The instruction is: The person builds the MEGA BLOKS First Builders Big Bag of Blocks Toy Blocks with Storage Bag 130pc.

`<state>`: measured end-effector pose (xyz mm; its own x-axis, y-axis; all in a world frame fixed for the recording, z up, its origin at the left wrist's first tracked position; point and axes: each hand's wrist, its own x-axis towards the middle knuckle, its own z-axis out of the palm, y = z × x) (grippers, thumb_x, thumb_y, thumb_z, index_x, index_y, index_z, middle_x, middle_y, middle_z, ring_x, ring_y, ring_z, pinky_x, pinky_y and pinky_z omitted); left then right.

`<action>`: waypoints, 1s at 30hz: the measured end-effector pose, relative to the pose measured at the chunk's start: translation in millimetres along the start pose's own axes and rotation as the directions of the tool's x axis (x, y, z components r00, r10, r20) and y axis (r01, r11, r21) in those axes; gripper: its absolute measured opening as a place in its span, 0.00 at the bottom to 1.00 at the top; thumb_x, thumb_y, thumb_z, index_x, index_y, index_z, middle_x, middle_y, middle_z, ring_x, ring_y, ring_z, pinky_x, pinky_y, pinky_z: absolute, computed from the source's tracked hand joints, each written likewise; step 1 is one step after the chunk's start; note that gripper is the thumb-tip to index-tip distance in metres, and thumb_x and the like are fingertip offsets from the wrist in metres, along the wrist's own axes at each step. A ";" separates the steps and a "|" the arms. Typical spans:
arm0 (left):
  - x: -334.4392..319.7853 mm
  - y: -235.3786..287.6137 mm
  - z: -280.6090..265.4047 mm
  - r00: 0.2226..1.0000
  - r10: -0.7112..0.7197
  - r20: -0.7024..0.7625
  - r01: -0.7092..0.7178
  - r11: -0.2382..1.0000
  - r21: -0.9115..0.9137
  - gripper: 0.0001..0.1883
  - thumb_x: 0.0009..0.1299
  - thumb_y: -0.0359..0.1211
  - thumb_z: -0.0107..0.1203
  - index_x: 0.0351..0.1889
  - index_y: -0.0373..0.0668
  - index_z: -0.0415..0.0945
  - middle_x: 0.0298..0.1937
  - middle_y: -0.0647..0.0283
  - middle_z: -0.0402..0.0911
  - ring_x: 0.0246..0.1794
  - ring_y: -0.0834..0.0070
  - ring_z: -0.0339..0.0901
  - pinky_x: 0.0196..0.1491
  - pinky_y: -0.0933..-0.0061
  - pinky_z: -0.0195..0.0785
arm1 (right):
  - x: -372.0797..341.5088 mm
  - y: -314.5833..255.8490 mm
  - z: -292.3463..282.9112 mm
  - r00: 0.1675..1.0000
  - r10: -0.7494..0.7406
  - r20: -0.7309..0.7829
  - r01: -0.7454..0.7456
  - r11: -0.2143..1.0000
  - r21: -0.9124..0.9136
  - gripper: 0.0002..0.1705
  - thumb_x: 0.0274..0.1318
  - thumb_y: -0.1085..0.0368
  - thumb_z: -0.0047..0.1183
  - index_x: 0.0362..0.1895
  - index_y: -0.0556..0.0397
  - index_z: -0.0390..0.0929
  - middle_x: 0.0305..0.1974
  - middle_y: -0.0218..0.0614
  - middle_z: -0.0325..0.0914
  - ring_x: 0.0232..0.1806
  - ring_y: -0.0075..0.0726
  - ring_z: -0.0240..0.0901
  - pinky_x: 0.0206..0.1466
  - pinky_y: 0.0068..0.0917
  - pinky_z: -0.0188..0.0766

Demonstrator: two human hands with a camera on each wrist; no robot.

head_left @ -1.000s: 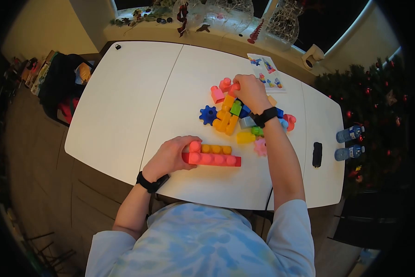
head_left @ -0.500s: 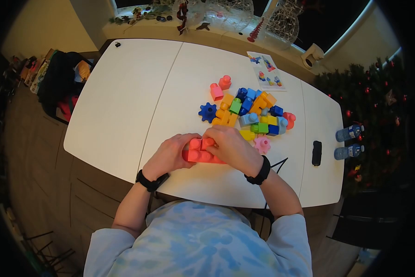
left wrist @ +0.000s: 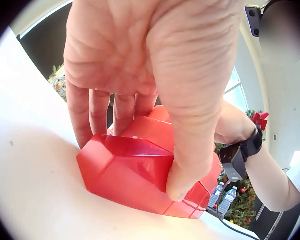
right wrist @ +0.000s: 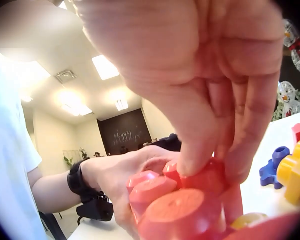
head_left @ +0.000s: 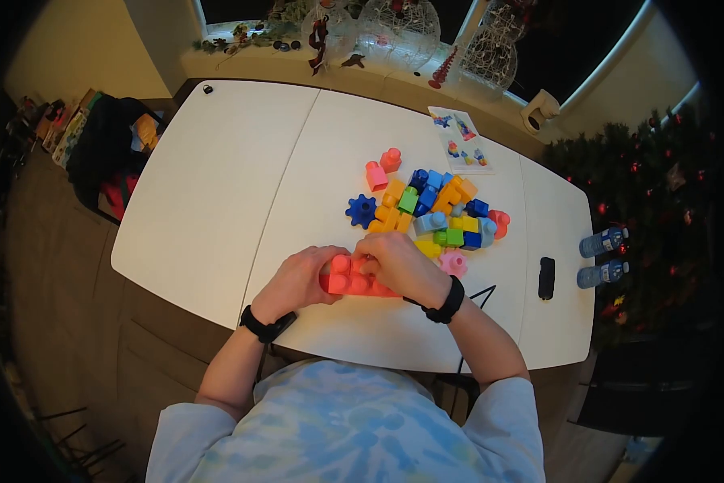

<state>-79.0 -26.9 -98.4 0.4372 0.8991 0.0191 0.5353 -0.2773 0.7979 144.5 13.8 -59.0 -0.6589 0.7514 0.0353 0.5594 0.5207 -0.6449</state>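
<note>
Low on the table, a built row of red toy building blocks (head_left: 339,285) lies in front of the person. My left hand (head_left: 301,275) grips its left end; in the left wrist view the thumb presses the near red side, with the fingers over the far side. My right hand (head_left: 408,266) pinches a red block (right wrist: 207,179) between thumb and fingertips, down on the row beside several round red studs (right wrist: 182,207). A yellow stud (right wrist: 247,220) shows just below those fingers. From the head view, the right hand hides the row's right part.
Beyond the hands lies a pile of coloured blocks, with a blue gear piece (head_left: 361,211), a pink gear piece (head_left: 453,263) and a pink block (head_left: 375,176) around it. A picture sheet (head_left: 462,143) lies behind. At right are a black case (head_left: 547,278) and bottles (head_left: 602,274).
My right hand has come from the pile to the built row with a red block, and has stayed there over the last half second. The left hand keeps its grip on the row's left end.
</note>
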 end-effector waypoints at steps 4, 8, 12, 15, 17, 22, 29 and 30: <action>-0.2 -4.4 1.7 1.000 0.028 -0.010 -0.028 1.000 0.014 0.30 0.52 0.32 0.73 0.56 0.46 0.79 0.45 0.55 0.85 0.47 0.53 0.81 0.53 0.58 0.76 | 19.3 3.9 -36.2 0.997 -0.043 0.058 0.043 0.999 0.007 0.08 0.54 0.72 0.63 0.39 0.60 0.85 0.35 0.45 0.85 0.39 0.51 0.83 0.46 0.38 0.78; -0.4 -5.5 1.0 0.999 0.040 -0.005 -0.040 0.999 -0.022 0.30 0.51 0.32 0.73 0.55 0.46 0.79 0.44 0.55 0.85 0.47 0.54 0.82 0.52 0.58 0.76 | 67.8 38.1 -82.6 0.956 0.025 -0.292 -0.059 0.992 -0.107 0.11 0.53 0.74 0.62 0.43 0.55 0.87 0.43 0.47 0.86 0.48 0.53 0.83 0.55 0.43 0.78; -0.8 -1.1 -1.3 1.000 0.012 0.013 -0.012 1.000 -0.008 0.30 0.50 0.31 0.74 0.54 0.46 0.79 0.44 0.56 0.85 0.47 0.54 0.82 0.51 0.58 0.77 | 103.2 94.9 -79.3 0.934 0.024 -0.356 -0.155 0.926 -0.344 0.15 0.52 0.74 0.62 0.45 0.52 0.88 0.45 0.48 0.86 0.50 0.53 0.83 0.57 0.42 0.79; -0.9 -3.5 -0.4 1.000 0.005 0.007 -0.005 1.000 -0.005 0.31 0.50 0.31 0.74 0.55 0.47 0.79 0.44 0.56 0.85 0.46 0.53 0.82 0.51 0.58 0.77 | 118.9 115.0 -65.9 0.961 0.098 -0.259 -0.199 0.894 -0.400 0.16 0.53 0.74 0.63 0.48 0.55 0.88 0.47 0.49 0.86 0.50 0.55 0.83 0.58 0.41 0.79; -1.8 -4.7 0.7 0.999 0.032 -0.008 -0.032 0.999 0.008 0.32 0.50 0.32 0.76 0.56 0.46 0.80 0.45 0.56 0.86 0.45 0.56 0.84 0.52 0.61 0.78 | 125.0 123.8 -58.7 0.959 0.166 -0.230 -0.241 0.905 -0.350 0.16 0.49 0.73 0.65 0.45 0.54 0.88 0.43 0.50 0.87 0.48 0.56 0.84 0.56 0.42 0.80; -1.2 -6.4 1.9 0.999 0.043 -0.009 -0.043 0.999 0.031 0.32 0.49 0.32 0.76 0.55 0.46 0.80 0.45 0.56 0.86 0.45 0.55 0.84 0.51 0.60 0.78 | 121.4 128.3 -61.1 0.937 0.178 -0.301 -0.278 0.902 -0.331 0.14 0.48 0.72 0.66 0.43 0.57 0.88 0.42 0.51 0.87 0.47 0.56 0.85 0.55 0.41 0.81; -0.7 -3.5 -0.2 0.999 0.038 -0.005 -0.038 0.999 0.026 0.31 0.50 0.32 0.74 0.55 0.47 0.78 0.44 0.57 0.86 0.47 0.54 0.82 0.51 0.57 0.77 | 43.8 22.5 -82.5 0.961 0.180 -0.211 -0.185 0.983 -0.002 0.15 0.47 0.70 0.72 0.41 0.58 0.86 0.33 0.41 0.86 0.34 0.35 0.82 0.42 0.29 0.78; -0.2 -2.1 -0.9 0.999 0.041 -0.002 -0.041 0.999 0.021 0.31 0.50 0.32 0.74 0.55 0.47 0.78 0.44 0.57 0.86 0.47 0.54 0.82 0.51 0.57 0.77 | 28.9 5.6 -79.5 0.967 0.192 -0.168 -0.198 0.980 -0.018 0.14 0.48 0.71 0.70 0.40 0.58 0.83 0.33 0.44 0.85 0.35 0.44 0.82 0.42 0.32 0.78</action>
<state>-80.8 -26.2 -99.6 0.4573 0.8877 0.0535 0.5316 -0.3211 0.7838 168.5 70.7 -0.9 -0.4448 0.8948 0.0385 0.6880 0.3689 -0.6250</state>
